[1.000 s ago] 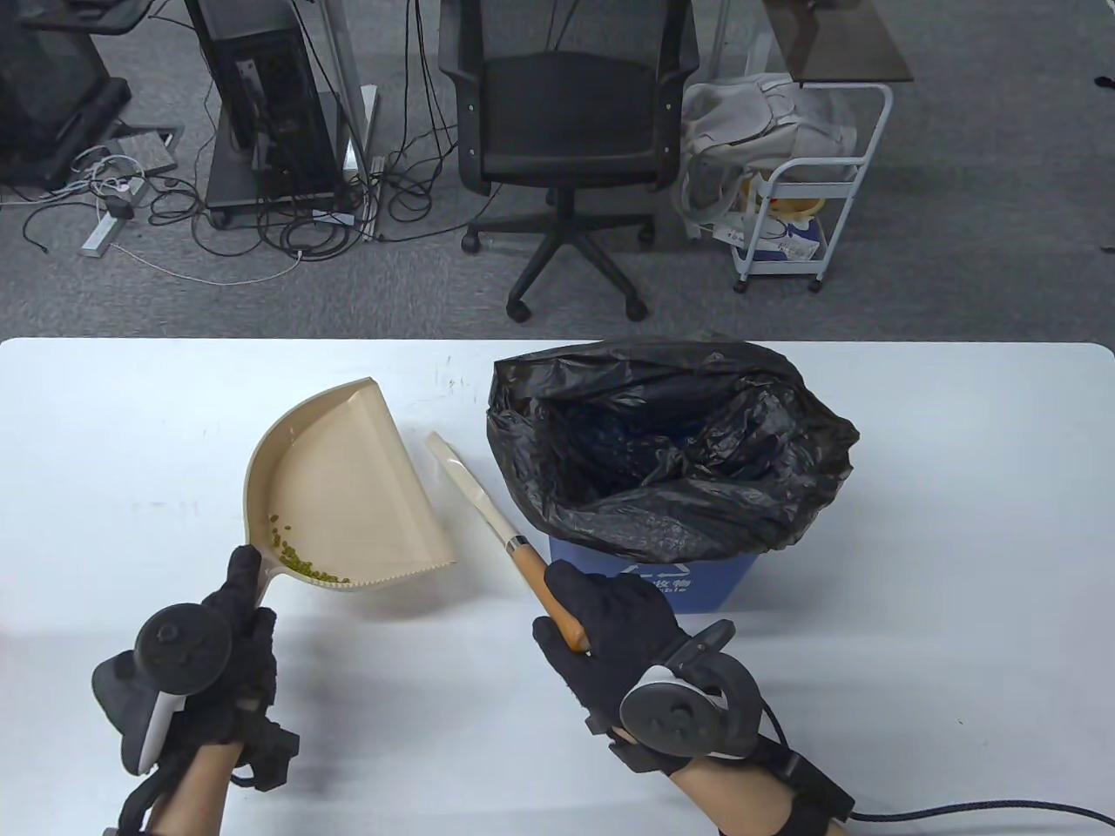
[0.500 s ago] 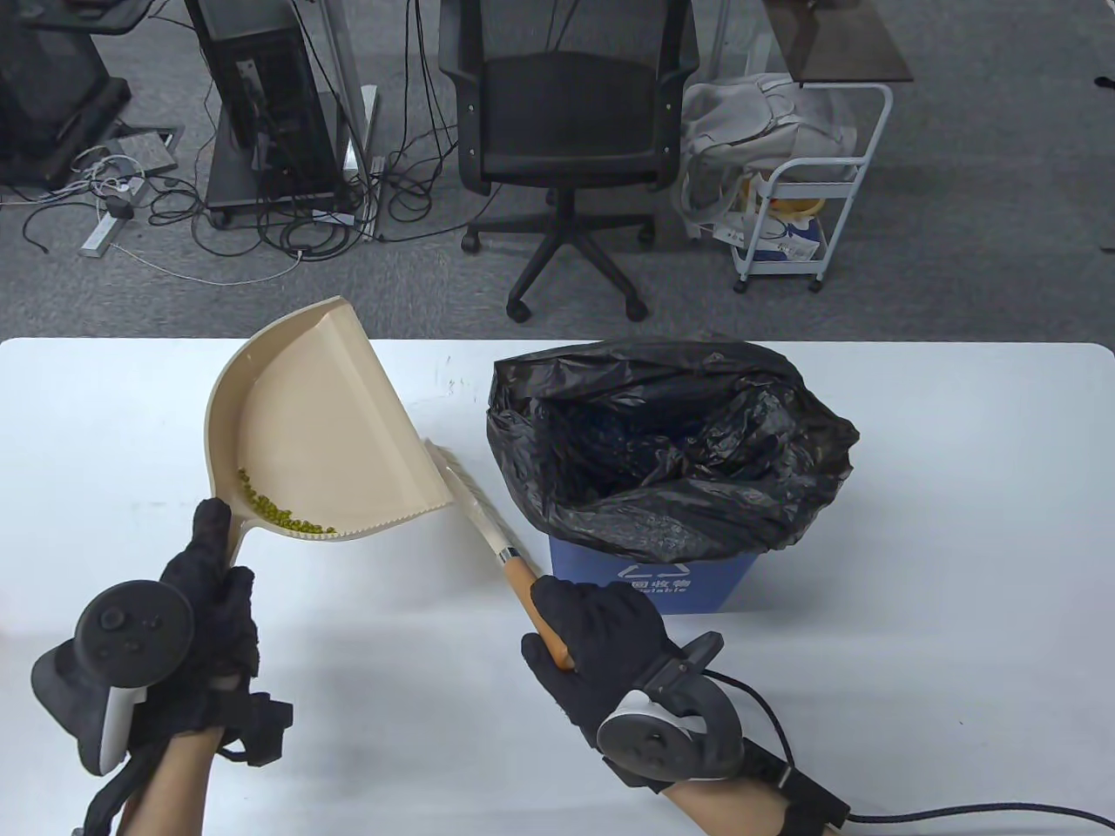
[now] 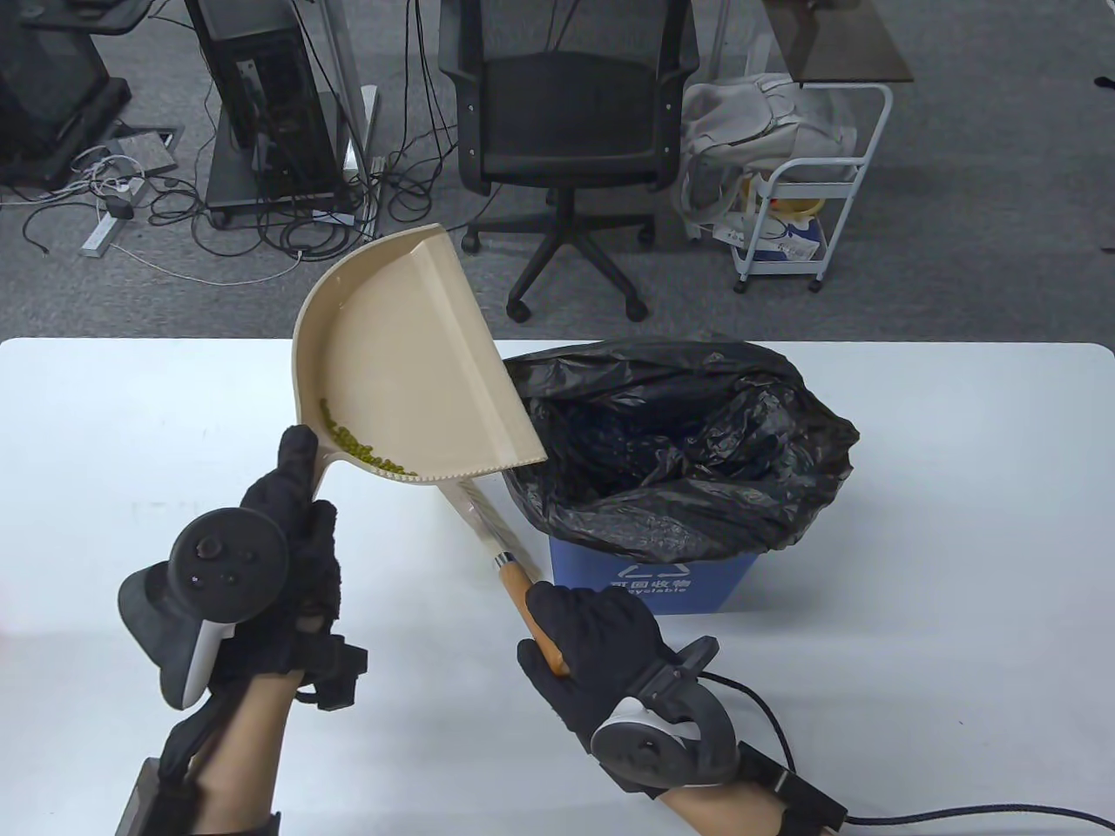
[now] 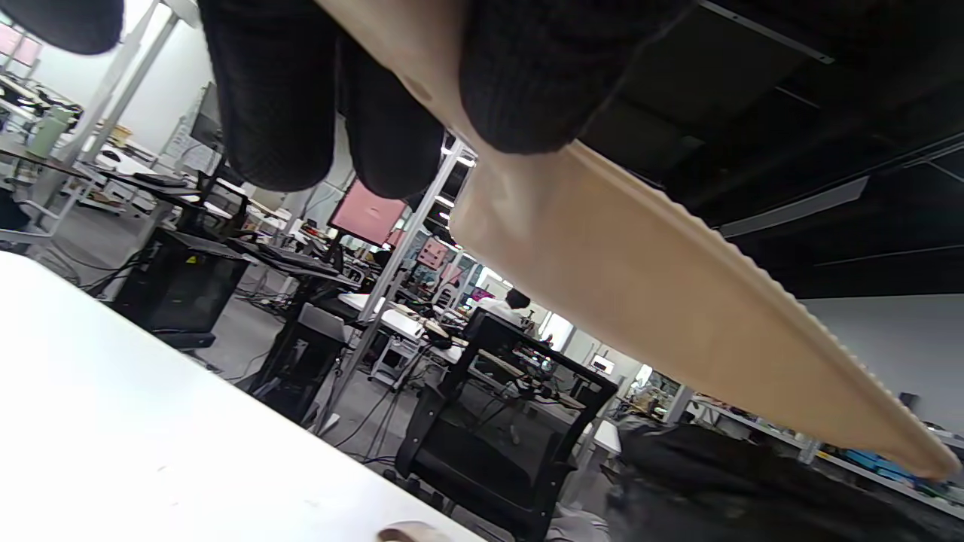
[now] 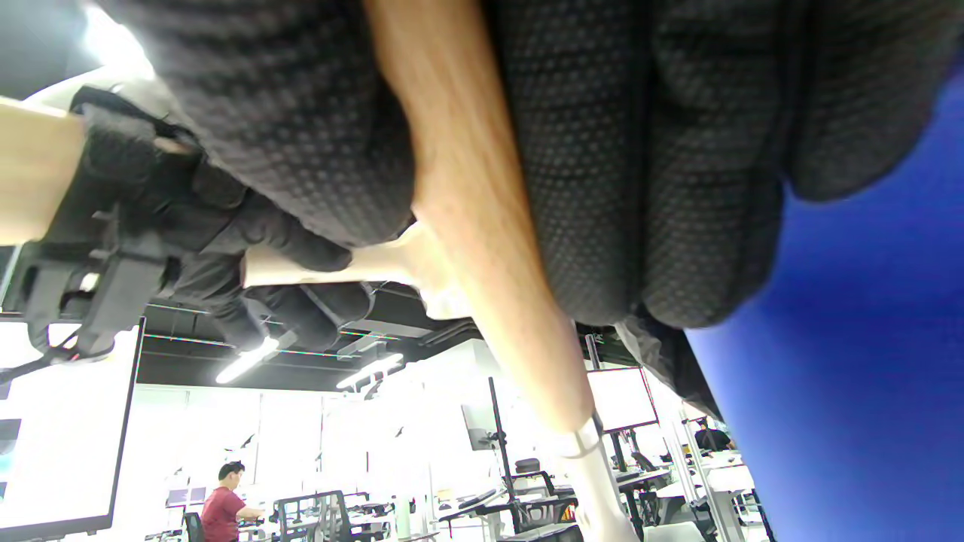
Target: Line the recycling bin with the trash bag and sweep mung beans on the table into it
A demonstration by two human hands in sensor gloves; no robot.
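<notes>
Left of centre in the table view: beige plastic dustpan [image 3: 409,366] lifted off the white table [image 3: 958,522], gripped at its handle by left hand [image 3: 279,557], fingers curled round it. Small green mung beans [image 3: 361,451] heaped along its lower rim. Open edge beside, perhaps just over, black trash bag [image 3: 697,435] lining blue recycling bin [image 3: 653,583]. Lower centre: right hand [image 3: 601,644] wrapped round wooden-handled brush [image 3: 514,583], bristles hidden under the pan.

Brush [image 3: 488,531] bristles behind the dustpan [image 3: 409,366] (probably most of them), bin [image 3: 645,579] largely under bag [image 3: 679,444]
</notes>
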